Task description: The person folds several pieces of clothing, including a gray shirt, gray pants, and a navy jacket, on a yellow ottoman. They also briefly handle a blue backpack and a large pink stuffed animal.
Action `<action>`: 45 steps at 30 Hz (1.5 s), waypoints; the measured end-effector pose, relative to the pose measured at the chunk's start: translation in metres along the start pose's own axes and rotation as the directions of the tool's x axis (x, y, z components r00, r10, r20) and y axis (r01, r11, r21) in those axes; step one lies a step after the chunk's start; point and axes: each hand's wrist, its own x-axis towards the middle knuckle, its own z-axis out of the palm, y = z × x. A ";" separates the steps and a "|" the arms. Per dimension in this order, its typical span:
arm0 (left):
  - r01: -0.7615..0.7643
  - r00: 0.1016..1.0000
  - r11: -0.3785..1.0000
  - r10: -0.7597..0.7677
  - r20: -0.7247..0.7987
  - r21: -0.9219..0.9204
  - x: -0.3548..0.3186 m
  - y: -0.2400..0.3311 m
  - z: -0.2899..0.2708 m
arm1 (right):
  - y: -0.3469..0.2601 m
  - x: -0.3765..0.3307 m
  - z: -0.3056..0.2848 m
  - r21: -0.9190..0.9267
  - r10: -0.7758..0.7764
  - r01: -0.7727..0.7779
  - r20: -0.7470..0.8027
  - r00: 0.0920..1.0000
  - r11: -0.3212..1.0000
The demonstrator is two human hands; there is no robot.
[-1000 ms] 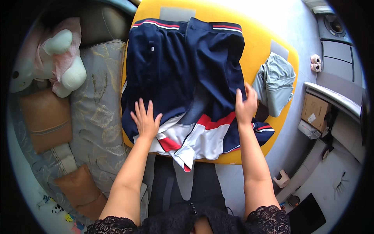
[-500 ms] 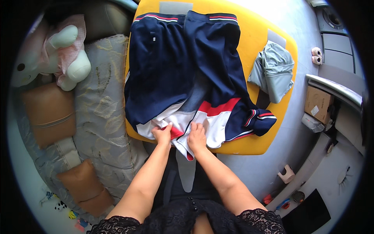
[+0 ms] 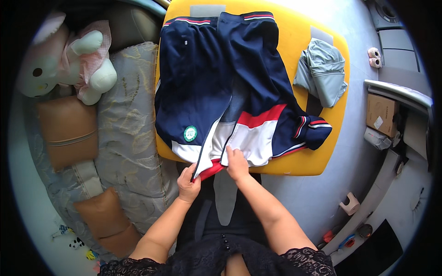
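Fingers of the left hand (image 3: 189,183) pinch the red collar edge of the navy, white and red zip-up sports jacket (image 3: 221,92); the right hand (image 3: 236,164) grips the white front panel beside the zipper. That jacket lies spread across the yellow rounded table (image 3: 294,41), near a folded grey-green garment (image 3: 324,71). Left of the table sits a grey patterned sofa (image 3: 126,133) with a white plush toy (image 3: 69,60).

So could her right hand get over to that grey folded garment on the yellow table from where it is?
Probably yes. The right hand rests on the jacket collar at the near edge, and the grey garment lies uncovered on the yellow table on that side; nothing stands between.
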 end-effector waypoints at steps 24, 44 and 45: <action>0.458 0.873 0.881 -0.471 -0.127 -0.121 -0.016 -0.116 0.038 | 0.137 -0.058 -0.047 0.838 0.730 -0.025 -0.460 0.505 0.546; 0.620 0.277 0.134 -0.959 0.056 -0.773 0.085 -0.169 -0.016 | 0.277 -0.114 -0.245 0.725 0.967 0.681 -0.089 0.239 -0.102; 0.595 0.359 0.103 -0.921 0.149 -0.797 0.089 -0.186 -0.020 | 0.271 -0.121 -0.244 0.731 0.967 0.678 -0.105 0.231 -0.083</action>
